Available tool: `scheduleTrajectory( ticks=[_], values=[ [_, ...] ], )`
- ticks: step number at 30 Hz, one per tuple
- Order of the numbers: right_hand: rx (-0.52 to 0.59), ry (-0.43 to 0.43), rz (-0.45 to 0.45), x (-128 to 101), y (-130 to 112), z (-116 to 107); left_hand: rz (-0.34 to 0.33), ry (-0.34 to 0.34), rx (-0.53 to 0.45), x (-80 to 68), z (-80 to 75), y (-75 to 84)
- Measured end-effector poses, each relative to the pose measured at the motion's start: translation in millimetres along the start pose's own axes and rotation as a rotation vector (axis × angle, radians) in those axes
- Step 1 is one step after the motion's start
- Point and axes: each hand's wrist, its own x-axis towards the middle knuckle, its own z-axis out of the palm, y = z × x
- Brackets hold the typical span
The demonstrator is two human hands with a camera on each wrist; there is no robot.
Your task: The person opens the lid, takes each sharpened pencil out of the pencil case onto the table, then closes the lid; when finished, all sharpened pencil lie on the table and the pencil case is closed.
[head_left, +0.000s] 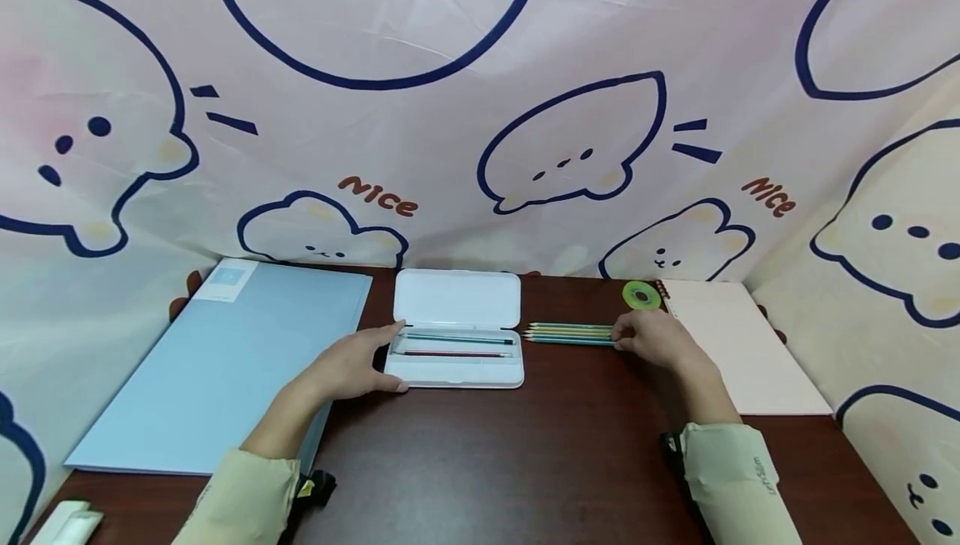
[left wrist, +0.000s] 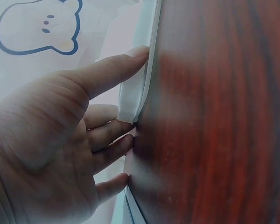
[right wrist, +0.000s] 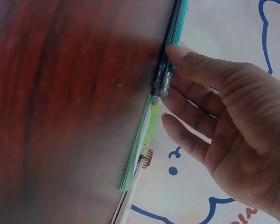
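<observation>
A white pencil case (head_left: 456,372) lies with its lid (head_left: 457,298) folded back; a dark teal pencil (head_left: 459,339) and a dark red one (head_left: 453,354) rest inside. My left hand (head_left: 351,366) holds the left end of the case, thumb at the front corner and forefinger at the hinge side. In the left wrist view the thumb (left wrist: 113,70) presses along the case's edge. Right of the case, several green and yellowish pencils (head_left: 570,333) lie side by side, tips to the left. My right hand (head_left: 660,338) pinches them at the eraser ends (right wrist: 164,86).
A large light blue folder (head_left: 247,362) lies to the left. On the right are a spiral notebook (head_left: 742,345) and a round green piece (head_left: 641,295) with a hole in its middle. White objects (head_left: 69,523) sit at the near left corner. A printed cloth stands behind the table.
</observation>
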Motion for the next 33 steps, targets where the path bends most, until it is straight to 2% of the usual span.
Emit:
scheduleTrajectory(
  ticks=[9,19,25,33],
  values=[
    [-0.039,0.002,-0.019,4,-1,-3,0.010,0.007,-0.001,2.3,-1.8,-1.9],
    [0.009,0.040,-0.025,2,-7,-4,0.002,-0.010,0.005,-0.8,-3.0,1.0],
    [0.126,0.116,-0.055,3,-24,-7,0.008,-0.010,0.006,-1.8,-5.2,3.1],
    [0.275,0.132,-0.130,13,-54,-6,-0.001,-0.017,0.002,-1.4,-3.8,2.0]
  ],
)
